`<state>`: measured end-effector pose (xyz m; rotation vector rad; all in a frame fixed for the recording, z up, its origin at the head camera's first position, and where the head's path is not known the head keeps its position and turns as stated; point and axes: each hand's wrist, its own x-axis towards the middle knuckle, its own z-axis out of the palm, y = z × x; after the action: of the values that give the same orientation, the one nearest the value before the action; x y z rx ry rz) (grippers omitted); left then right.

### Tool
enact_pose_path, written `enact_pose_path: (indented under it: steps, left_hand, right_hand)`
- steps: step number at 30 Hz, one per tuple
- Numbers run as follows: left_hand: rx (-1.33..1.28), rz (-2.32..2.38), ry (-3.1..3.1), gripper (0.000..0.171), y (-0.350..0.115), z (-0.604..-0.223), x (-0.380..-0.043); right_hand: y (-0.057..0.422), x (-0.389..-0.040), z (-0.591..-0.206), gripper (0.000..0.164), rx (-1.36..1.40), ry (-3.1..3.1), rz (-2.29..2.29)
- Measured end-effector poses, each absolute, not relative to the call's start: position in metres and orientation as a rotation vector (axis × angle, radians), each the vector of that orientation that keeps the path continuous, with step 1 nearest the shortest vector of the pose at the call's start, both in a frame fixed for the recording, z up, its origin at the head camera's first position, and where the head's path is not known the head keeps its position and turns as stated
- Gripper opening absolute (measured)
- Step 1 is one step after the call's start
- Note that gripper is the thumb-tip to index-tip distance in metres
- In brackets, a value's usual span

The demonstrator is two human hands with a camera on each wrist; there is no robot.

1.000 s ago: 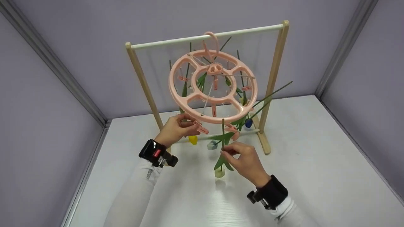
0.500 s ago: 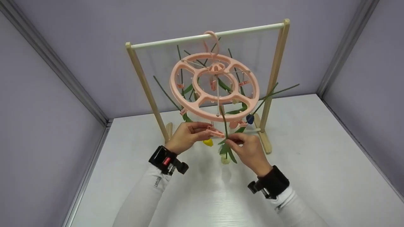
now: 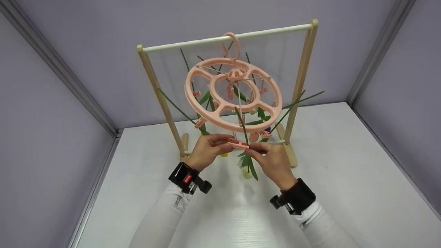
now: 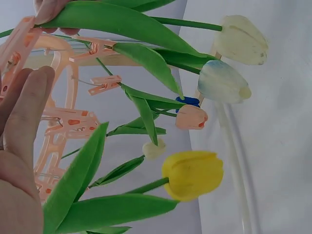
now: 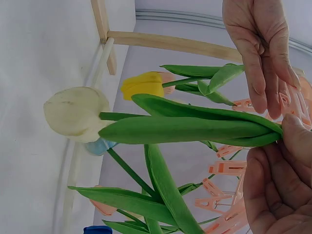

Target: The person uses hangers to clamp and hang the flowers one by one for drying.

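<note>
My left hand (image 3: 208, 151) pinches a pink clothespin (image 3: 237, 144) that hangs from a pink round clip hanger (image 3: 236, 73). Beside it, my right hand (image 3: 275, 162) holds the green stem of a white artificial tulip (image 5: 75, 114) between thumb and fingers. The tulip hangs bloom down, its stem rising past the clothespin's tip. Whether the clothespin's jaws are around the stem cannot be told, as fingers cover that spot. Other tulips hang upside down from the hanger's clips, among them a yellow tulip (image 4: 195, 175), a pale blue tulip (image 4: 222, 82) and a peach tulip (image 4: 191, 118).
The hanger hooks over the white bar (image 3: 275, 31) of a rack with wooden posts (image 3: 303, 74), standing on a white table (image 3: 344, 172). Loose stem ends stick out around the ring. Grey-purple walls (image 3: 62, 103) enclose the table on its sides and back.
My left hand has moved right with the clothespin, up to the white tulip's stem. My right hand has risen slightly with the tulip. The hanger has turned a little, shifting the hanging tulips.
</note>
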<state>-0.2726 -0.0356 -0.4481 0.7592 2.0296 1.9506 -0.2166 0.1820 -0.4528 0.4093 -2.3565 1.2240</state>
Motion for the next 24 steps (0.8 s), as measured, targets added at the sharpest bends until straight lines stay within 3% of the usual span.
enact_pose_path:
  steps: [6, 18, 24]
  left_hand:
    - [0.722, 2.017, 2.012, 0.033, -0.033, -0.448, -0.271]
    - [0.724, 2.019, 2.017, 0.036, -0.0305, -0.451, -0.2682]
    - [0.677, 1.973, 2.031, 0.039, -0.0296, -0.4506, -0.267]
  right_hand:
    - [0.1799, -0.2154, -0.4555, 0.02, 0.391, -2.315, 1.26]
    - [0.177, -0.2143, -0.4581, 0.044, 0.417, -2.208, 1.333]
    - [0.1792, -0.2151, -0.4587, 0.045, 0.424, -2.215, 1.274]
